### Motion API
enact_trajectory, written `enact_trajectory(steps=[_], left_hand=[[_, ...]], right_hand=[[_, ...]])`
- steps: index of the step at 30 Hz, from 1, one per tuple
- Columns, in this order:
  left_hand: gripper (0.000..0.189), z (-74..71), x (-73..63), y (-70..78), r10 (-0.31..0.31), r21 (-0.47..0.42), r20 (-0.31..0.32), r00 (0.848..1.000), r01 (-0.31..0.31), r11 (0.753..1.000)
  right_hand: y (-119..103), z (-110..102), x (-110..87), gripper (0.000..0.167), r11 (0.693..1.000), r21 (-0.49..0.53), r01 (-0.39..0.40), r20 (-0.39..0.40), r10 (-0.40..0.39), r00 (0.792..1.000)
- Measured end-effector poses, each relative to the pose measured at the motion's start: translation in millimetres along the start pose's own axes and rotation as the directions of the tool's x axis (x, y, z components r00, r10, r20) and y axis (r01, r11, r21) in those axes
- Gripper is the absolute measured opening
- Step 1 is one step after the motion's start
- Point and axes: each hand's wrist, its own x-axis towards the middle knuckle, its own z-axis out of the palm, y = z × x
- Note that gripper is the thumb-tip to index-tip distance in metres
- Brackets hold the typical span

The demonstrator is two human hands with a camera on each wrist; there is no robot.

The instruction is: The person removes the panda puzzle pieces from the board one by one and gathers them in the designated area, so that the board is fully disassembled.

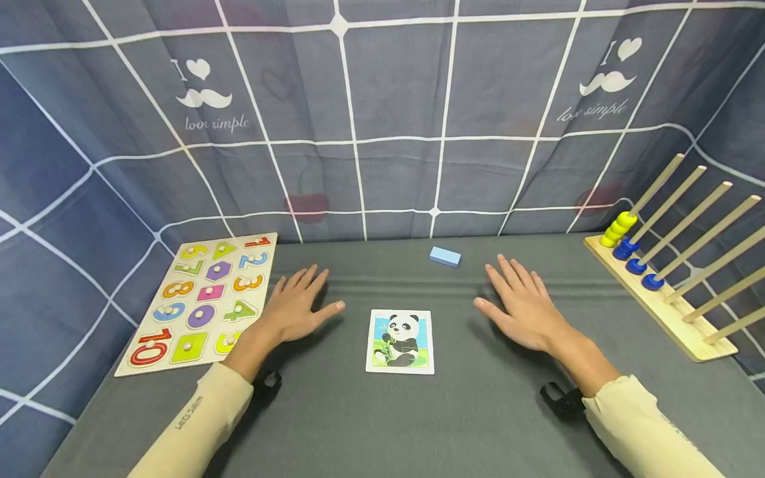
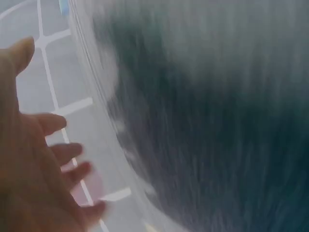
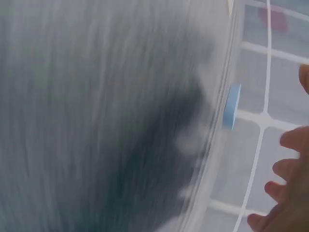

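Both hands hover over the grey table with fingers spread, holding nothing. The left hand (image 1: pixel 297 307) is beside the right edge of a number-and-shape puzzle board (image 1: pixel 200 299); its spread fingers also appear in the left wrist view. Between the hands lies a square panda picture card or tile (image 1: pixel 400 342) with a white border, touched by neither. On the other side, the right hand (image 1: pixel 522 307) is below and right of a small light-blue block (image 1: pixel 445 257). The right wrist view shows that same block (image 3: pixel 231 107) apart from the fingertips.
At the far right stands a wooden counting rack (image 1: pixel 663 295) with upright pegs, yellow beads on one and blue beads on several others. A grey-blue checked cloth (image 1: pixel 394 99) hangs behind the table (image 1: pixel 382 425). A black strap (image 1: pixel 562 400) is around the right wrist.
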Motion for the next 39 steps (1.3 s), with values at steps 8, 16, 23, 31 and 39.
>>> enact_trajectory(steps=[8,16,23,31,39], left_hand=[[0.094,15.8,-12.8,42.6,0.075,-0.151,0.039,0.996,-0.069,0.986],[0.089,25.0,-12.6,64.8,0.174,-0.296,0.049,0.984,-0.152,0.943],[0.08,28.1,-13.3,68.5,0.184,-0.267,0.077,0.98,-0.158,0.951],[0.076,28.7,-13.9,72.7,0.192,-0.196,0.101,0.976,-0.17,0.966],[0.077,32.9,-12.9,67.8,0.157,-0.256,0.084,0.984,-0.131,0.958]], right_hand=[[-65,21,10.0,0.034,0.926,0.333,0.18,-0.137,-0.142,0.98],[-105,48,36.0,0.026,0.855,0.498,0.143,-0.031,-0.147,0.989],[-118,60,52.4,0.042,0.884,0.461,0.081,0.093,-0.138,0.986],[-120,68,53.0,0.037,0.914,0.391,0.113,0.102,-0.165,0.981],[-123,69,55.8,0.036,0.916,0.393,0.079,0.137,-0.143,0.98]])
